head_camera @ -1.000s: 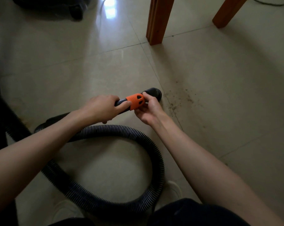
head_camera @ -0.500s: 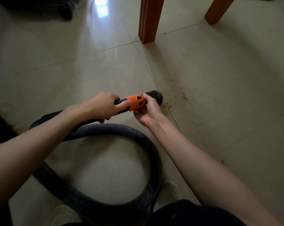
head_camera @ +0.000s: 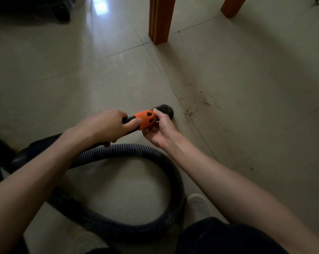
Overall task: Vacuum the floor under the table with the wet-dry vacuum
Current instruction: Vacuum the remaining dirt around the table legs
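A: Where is the vacuum hose?

B: The ribbed dark hose (head_camera: 129, 233) lies in a loop on the tiled floor (head_camera: 63, 79), near the person's white shoes (head_camera: 198, 208). Its stiff black end rises from the left and points toward the right, ending in a round black nozzle (head_camera: 166, 109) just above the floor.

A: And the hands?

B: The left hand (head_camera: 101, 126) is wrapped round the black tube behind the orange collar (head_camera: 145, 119), forefinger stretched onto the collar's edge. The right hand (head_camera: 161, 129) cups the collar from below, thumb and fingers pinching it.

A: Any dirt?

B: A scatter of brown crumbs (head_camera: 197, 105) lies just right of the nozzle, across a tile joint. Farther off stand two wooden table legs (head_camera: 159, 19), well apart from the nozzle. A dark shape, perhaps the vacuum body (head_camera: 36, 8), sits far left, blurred.
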